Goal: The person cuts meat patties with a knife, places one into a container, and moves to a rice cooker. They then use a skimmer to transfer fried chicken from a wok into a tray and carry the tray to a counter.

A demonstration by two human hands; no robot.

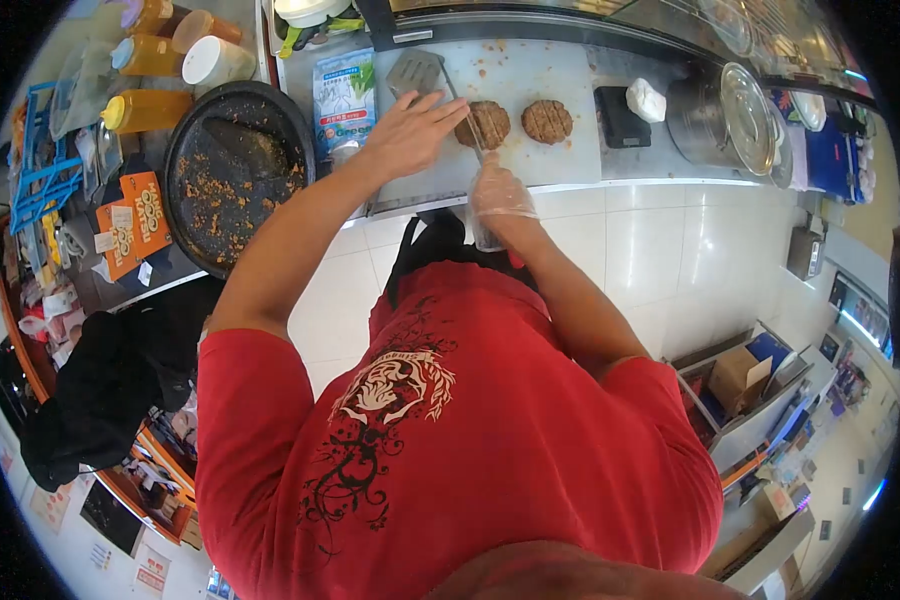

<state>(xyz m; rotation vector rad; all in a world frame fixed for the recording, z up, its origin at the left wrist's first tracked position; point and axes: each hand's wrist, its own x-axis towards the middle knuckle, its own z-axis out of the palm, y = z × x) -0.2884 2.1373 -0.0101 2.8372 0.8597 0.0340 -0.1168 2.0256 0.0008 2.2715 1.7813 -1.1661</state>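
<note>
Two browned patties lie on a white cutting board (580, 80). My gloved right hand (503, 195) is wrapped round the handle of a long knife (476, 125), whose blade runs across the left patty (490, 122). Bare and with fingers spread, my left hand (410, 132) reaches over the board, its fingertips right at the blade and the edge of that patty. Score lines cross the right patty (547, 121). Beyond my left hand lies a slotted metal turner (416, 72).
Left of the board are a printed packet (345, 92) and a large dark round tray (180, 190) with crumbs. Sauce bottles (148, 110) stand further left. A black scale-like box (622, 117), a crumpled white wad (646, 100) and a metal pot (705, 120) are at the right.
</note>
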